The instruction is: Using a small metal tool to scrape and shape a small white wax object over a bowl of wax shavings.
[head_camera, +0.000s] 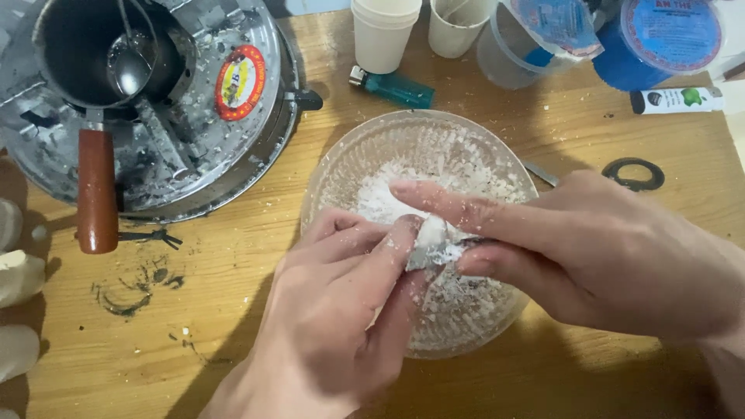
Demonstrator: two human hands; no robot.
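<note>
A clear glass bowl with white flakes in it stands on the wooden table. Both my hands are over it. My left hand grips a white lump, thumb pressed against it. My right hand holds a small metal blade against the lump, index finger stretched along the top. White crumbs cling to the fingers and the blade.
A round metal stove with a small pot, a spoon and a brown handle sits at the back left. Paper cups, a teal lighter, plastic containers, a small tube and a black ring line the back. White lumps lie at the left edge.
</note>
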